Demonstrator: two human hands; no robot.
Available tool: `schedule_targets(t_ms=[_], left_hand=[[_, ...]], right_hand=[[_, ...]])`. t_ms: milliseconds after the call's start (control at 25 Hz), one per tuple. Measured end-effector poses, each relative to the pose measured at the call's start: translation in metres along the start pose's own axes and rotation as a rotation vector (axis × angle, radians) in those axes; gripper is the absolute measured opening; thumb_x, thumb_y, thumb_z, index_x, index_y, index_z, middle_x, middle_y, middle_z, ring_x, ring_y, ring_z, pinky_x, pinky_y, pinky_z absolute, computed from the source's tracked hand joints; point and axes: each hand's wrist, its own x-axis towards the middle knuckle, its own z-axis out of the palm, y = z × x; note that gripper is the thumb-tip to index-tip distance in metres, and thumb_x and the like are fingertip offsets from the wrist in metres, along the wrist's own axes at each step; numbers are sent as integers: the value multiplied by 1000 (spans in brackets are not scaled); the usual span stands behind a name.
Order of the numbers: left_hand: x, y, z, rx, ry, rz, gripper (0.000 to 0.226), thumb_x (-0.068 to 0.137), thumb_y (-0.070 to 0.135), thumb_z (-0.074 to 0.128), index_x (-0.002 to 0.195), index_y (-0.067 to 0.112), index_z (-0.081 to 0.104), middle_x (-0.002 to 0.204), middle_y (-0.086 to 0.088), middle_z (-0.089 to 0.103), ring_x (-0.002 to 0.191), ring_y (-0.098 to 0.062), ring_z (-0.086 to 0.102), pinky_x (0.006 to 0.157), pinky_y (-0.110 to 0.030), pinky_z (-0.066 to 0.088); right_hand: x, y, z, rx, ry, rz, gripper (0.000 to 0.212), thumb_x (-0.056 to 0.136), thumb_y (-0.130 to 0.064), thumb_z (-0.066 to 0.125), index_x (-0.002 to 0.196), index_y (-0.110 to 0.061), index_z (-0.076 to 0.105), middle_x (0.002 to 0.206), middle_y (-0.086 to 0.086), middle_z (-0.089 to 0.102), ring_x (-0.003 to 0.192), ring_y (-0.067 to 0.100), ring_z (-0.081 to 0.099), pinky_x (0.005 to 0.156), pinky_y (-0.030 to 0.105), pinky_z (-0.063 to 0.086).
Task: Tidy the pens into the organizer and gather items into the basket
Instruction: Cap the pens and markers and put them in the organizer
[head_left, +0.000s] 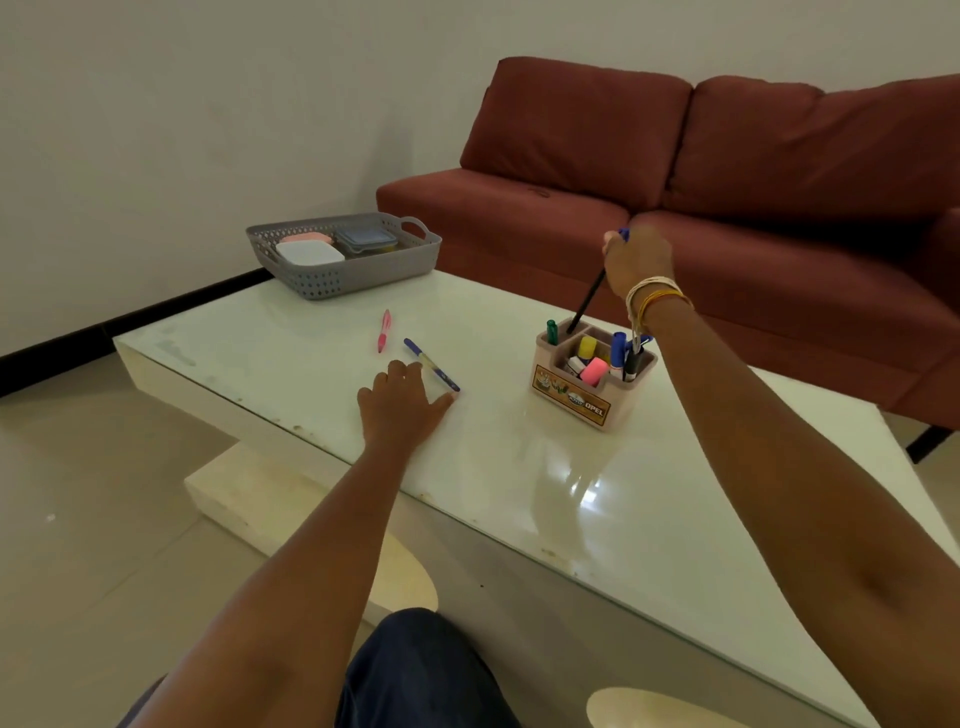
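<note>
A beige organizer stands on the white table, holding several pens and markers. My right hand hovers above it, shut on a dark pen whose lower tip dips into a rear compartment. My left hand lies flat on the table, fingers spread, touching a blue patterned pen. A pink pen lies just beyond it. At the far left corner sits a grey basket with lidded boxes inside.
A red sofa runs behind the table on the right. The table's near edge crosses diagonally in front of my knee. Tiled floor lies to the left.
</note>
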Motion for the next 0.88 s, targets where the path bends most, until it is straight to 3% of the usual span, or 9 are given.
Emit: schedule_targets(t_ms=[80, 160, 240, 360, 400, 520, 680, 760, 880], left_hand=[[2, -3, 2, 13, 13, 66, 59, 89, 61, 42, 141, 35, 35, 123, -5, 51, 108, -25, 54, 87, -40, 41], [2, -5, 3, 36, 6, 111, 48, 92, 57, 39, 139, 46, 37, 125, -4, 49, 109, -23, 54, 88, -40, 40], [2, -4, 2, 68, -12, 124, 40, 95, 54, 37, 134, 50, 42, 128, -1, 47, 112, -22, 53, 89, -41, 38], [2, -3, 2, 22, -1, 125, 32, 95, 52, 38, 122, 43, 54, 126, 1, 51, 111, -22, 54, 88, -40, 38], [2, -2, 1, -19, 16, 125, 30, 95, 52, 39, 114, 37, 57, 121, 1, 54, 107, -23, 56, 86, -40, 38], [0, -2, 1, -159, 101, 104, 22, 91, 39, 53, 93, 18, 61, 99, -2, 59, 89, -24, 60, 74, -34, 41], [-3, -7, 1, -346, 242, -121, 13, 87, 15, 56, 91, 10, 67, 89, -9, 67, 86, -27, 62, 72, -32, 47], [-4, -12, -3, -478, 281, -206, 15, 85, 14, 61, 95, 9, 71, 92, -7, 71, 87, -23, 65, 77, -26, 47], [-5, -17, -8, -655, 311, -298, 18, 78, 12, 68, 95, 7, 74, 90, -7, 73, 83, -19, 68, 77, -19, 47]], right_hand=[[4, 13, 16, -55, -182, 17, 32, 97, -25, 51, 108, 3, 61, 104, 25, 62, 94, 37, 59, 77, 37, 45], [4, 20, 27, -105, -391, 12, 24, 96, -24, 53, 96, -1, 59, 81, 16, 56, 69, 28, 51, 62, 31, 39], [-1, 17, 28, -169, -491, -36, 20, 96, -22, 53, 90, -4, 58, 73, 13, 54, 62, 25, 48, 60, 27, 40], [-11, 6, 29, 36, -327, -187, 35, 98, -16, 48, 132, -8, 51, 117, 16, 62, 109, 30, 59, 95, 34, 45], [-17, -1, 29, 160, -239, -232, 39, 97, -13, 46, 137, -11, 47, 113, 13, 62, 111, 28, 60, 97, 36, 45], [-39, -24, 41, 389, -93, -372, 32, 97, -10, 45, 127, -11, 54, 88, 2, 56, 93, 20, 62, 86, 32, 50], [-82, -42, 84, 440, -234, -452, 23, 97, -11, 46, 114, -9, 61, 92, 7, 63, 81, 16, 57, 77, 32, 47], [-103, -38, 116, 390, -349, -347, 23, 98, -13, 44, 114, -8, 60, 102, 10, 65, 86, 19, 56, 76, 28, 43], [-124, -32, 158, 308, -586, 67, 30, 99, -14, 40, 123, -1, 54, 123, 20, 60, 91, 26, 54, 73, 33, 51]])
